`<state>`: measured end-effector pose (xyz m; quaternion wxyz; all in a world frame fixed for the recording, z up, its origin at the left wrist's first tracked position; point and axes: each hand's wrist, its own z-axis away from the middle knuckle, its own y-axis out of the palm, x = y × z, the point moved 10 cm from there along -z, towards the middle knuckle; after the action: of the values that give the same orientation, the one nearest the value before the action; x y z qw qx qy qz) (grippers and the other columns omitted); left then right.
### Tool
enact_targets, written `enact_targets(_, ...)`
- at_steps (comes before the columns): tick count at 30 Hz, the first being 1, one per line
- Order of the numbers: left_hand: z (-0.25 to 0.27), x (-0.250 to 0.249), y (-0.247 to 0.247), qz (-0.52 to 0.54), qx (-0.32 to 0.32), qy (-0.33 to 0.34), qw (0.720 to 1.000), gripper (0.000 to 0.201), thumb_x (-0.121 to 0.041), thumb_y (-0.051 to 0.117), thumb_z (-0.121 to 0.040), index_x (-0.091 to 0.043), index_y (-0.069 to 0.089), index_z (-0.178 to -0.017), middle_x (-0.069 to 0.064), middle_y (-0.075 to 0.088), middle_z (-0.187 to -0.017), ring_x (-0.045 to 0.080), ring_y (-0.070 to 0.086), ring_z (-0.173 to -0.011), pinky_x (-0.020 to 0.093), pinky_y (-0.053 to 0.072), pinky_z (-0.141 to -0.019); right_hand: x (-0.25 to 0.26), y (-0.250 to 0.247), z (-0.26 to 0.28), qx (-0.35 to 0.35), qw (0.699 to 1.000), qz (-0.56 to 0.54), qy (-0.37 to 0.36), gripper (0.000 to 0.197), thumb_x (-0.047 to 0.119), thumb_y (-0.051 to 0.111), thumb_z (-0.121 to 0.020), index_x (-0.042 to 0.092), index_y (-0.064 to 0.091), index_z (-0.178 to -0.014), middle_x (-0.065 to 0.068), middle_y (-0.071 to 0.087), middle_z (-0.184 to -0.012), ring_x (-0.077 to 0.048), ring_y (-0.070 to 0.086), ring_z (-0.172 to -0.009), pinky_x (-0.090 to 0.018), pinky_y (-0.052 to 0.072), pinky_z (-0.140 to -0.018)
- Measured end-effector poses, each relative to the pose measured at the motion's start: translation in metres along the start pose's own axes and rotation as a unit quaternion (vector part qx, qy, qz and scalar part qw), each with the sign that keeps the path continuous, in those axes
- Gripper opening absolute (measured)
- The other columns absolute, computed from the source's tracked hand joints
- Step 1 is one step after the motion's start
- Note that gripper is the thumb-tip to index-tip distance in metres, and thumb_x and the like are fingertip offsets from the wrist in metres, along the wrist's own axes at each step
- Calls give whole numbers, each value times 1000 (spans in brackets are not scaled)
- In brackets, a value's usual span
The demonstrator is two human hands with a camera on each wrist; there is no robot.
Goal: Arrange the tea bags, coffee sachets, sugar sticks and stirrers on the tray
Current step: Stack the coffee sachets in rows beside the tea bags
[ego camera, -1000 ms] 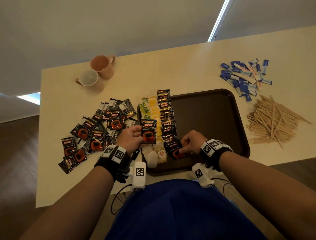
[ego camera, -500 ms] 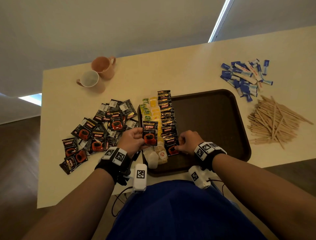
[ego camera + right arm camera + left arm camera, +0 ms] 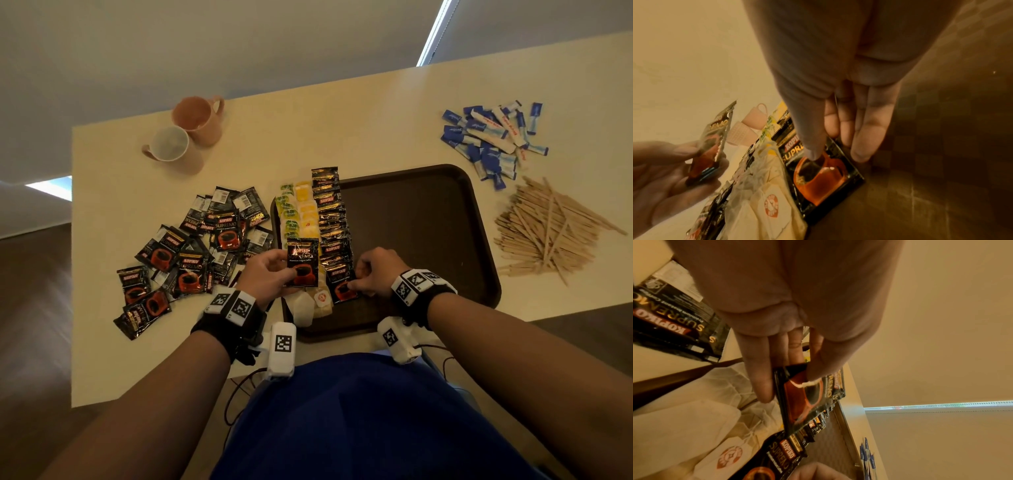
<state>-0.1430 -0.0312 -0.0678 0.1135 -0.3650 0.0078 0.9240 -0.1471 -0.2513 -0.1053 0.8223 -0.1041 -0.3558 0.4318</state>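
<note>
Our left hand [image 3: 270,274] pinches an upright coffee sachet [image 3: 302,262], long axis twelve-to-six. At its three o'clock, our right hand [image 3: 375,270] presses the nearest sachet [image 3: 342,286] of the row [image 3: 330,219] on the tray [image 3: 472,219], thumb and fingers gripping its edges.

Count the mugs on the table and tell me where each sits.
2. The pink mug stands near the table's far left corner; the white-lined mug sits just in front of it, touching. No others are visible.

Loose coffee sachets [image 3: 191,253] lie left of tray [image 3: 479,219]; stirrers [image 3: 548,233] right.
</note>
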Motion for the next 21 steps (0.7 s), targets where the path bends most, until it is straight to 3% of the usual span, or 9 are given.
enact_targets(3, 1, -5, 0, -44, -9, 36, 998, 25, 1, 69, -87, -21, 67, -99, 7, 76, -100, 25, 72, -98, 44, 59, -84, 2, -17, 6, -47, 999, -1, -21, 17, 30, 77, -84, 17, 67, -90, 4, 68, -82, -7, 64, -73, -18, 49, -63)
enact_targets(6, 2, -14, 2, -72, -13, 69, 995, 22, 0, 75, -83, -14, 70, -99, 8, 75, -92, 19, 71, -84, 27, 55, -67, 19, -39, 14, -108, 991, -33, -73, 7, 29, 68, -90, 25, 65, -87, 7, 66, -82, -4, 60, -75, -19, 46, -65)
enact_targets(9, 2, -23, 13, -104, 3, 91, 990, 18, 0, 77, -81, -12, 69, -92, -2, 73, -76, 8, 68, -70, 20, 51, -59, 45, -36, 21, -62, 984, -98, -135, 8, 34, 67, -91, 26, 69, -89, 4, 69, -83, -9, 65, -76, -26, 54, -70)
enact_targets(12, 1, -26, 27, -133, 25, 97, 986, 22, 1, 78, -80, -17, 66, -81, -8, 67, -58, 2, 64, -59, 21, 52, -59, 61, -28, 28, -20, 978, -133, -161, 3, 26, 73, -87, 25, 70, -88, 1, 71, -81, -6, 66, -70, -22, 54, -67)
enact_targets(14, 2, -26, 34, -136, 44, 101, 985, 22, 2, 79, -78, -16, 68, -84, -4, 70, -65, 9, 68, -66, 28, 57, -66, 58, -28, 29, -22, 979, -131, -155, 6, 19, 75, -86, 23, 70, -85, 1, 71, -78, -6, 65, -68, -21, 54, -66)
enact_targets(18, 4, -19, 33, -107, 55, 92, 988, 26, 2, 77, -80, -15, 70, -99, 6, 76, -94, 16, 74, -89, 30, 59, -76, 23, -19, 26, 14, 988, -124, -86, 4, 15, 73, -87, 13, 71, -90, -4, 73, -75, -13, 67, -65, -23, 56, -63)
enact_targets(21, 4, -14, 19, -88, 24, 90, 992, 21, -2, 75, -84, -19, 70, -96, 9, 75, -98, 18, 73, -87, 31, 58, -73, -6, -3, 23, 46, 994, -92, -22, 10, 15, 74, -86, 9, 71, -94, -9, 74, -78, -20, 70, -71, -32, 61, -71)
